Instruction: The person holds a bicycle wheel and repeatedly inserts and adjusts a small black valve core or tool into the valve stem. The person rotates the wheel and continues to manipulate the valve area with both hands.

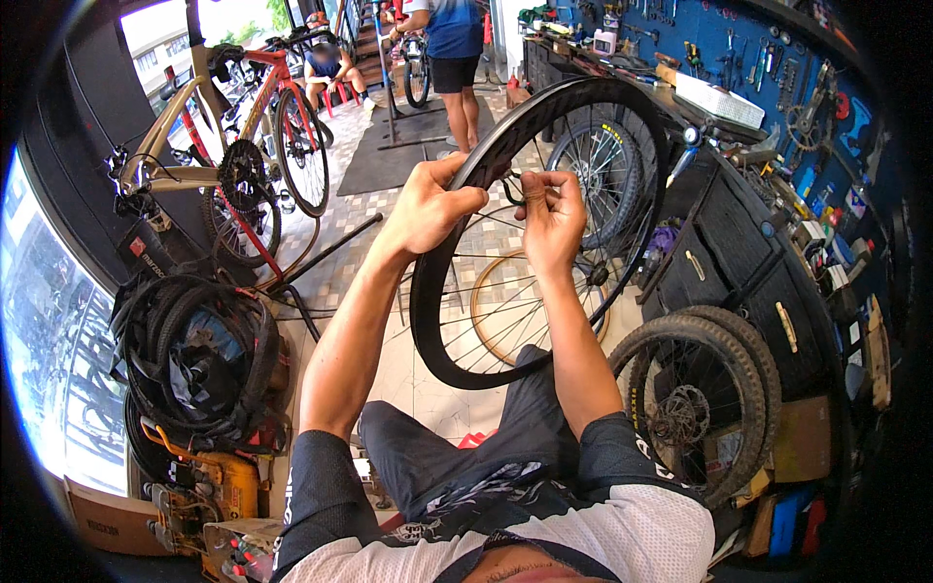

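Observation:
A black deep-rimmed bicycle wheel (434,325) with thin dark spokes stands tilted in front of me, its lower part close to my legs. My left hand (432,206) is closed round the rim at its upper left, thumb lying across the inner edge. Just right of it, my right hand (552,216) pinches a small dark curved piece (512,189) beside the inner side of the rim. The kind of this piece is too small to make out. The wheel's hub (596,275) shows past my right forearm.
Two knobby-tyred wheels (724,389) lean by dark drawers (724,253) at right. Tools hang on a blue pegboard (719,44) above a cluttered bench. At left are bicycles (258,146) and a heap of tyres (185,360). A person (457,58) stands ahead; another sits farther back.

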A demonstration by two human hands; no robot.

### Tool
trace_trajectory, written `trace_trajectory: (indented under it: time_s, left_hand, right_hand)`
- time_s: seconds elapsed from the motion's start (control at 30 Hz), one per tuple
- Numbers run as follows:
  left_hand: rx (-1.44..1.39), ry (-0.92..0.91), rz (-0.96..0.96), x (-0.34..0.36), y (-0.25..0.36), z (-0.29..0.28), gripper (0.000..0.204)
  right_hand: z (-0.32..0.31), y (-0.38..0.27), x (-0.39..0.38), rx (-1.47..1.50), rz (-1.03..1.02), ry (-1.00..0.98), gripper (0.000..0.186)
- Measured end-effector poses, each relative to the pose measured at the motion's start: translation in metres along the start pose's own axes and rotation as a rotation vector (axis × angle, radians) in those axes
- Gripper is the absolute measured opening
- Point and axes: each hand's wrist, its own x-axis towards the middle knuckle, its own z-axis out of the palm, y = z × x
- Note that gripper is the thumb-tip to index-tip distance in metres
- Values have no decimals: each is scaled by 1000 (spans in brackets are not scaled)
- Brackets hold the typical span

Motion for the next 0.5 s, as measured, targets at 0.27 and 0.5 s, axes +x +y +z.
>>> trace_trajectory:
  time_s: [0.27,0.5]
  left_hand:
    - [-12,-4,-21,-2,-1,1,35]
    - [-101,-17,53,2,-6,2,28]
  right_hand:
    - [-4,-9,9,-378,-91,-107,35]
    - [-9,20,-3,-204,-228,10,31]
